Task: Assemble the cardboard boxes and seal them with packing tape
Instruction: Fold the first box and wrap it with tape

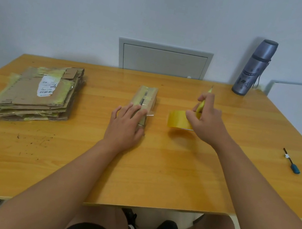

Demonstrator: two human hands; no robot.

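At the middle of the orange-brown wooden worktop (157,166) lies a small, narrow brown cardboard box (145,98), its long top seam running away from the person and already streaked with yellowish tape. The left hand (127,123) lies flat on the box's near end, fingers straight and spread over the flaps; my reading is that it pins the flaps shut and keeps the light box from sliding while the tape is dealt with.

Just right of the box, apart from it, a roll of translucent yellow packing tape (178,120) is held at the worktop by the right hand (208,122), whose fingers curl round the roll's right side. The same hand grips a slim yellow cutter or pen-like tool (203,103), its tip pointing up and away; which tool it is cannot be told. A short clear strip seems to stick out from the box's near right corner toward the roll, so the tape was probably just cut, or is about to be.

Well left of the box sits a stack of flattened brown cardboard boxes (40,92) with a white label on top, presumably waiting to be assembled. Far right of the box, at the wall, stands a grey metal flask (254,69); nearer, to the right, lies a small black-and-blue tool (292,162).
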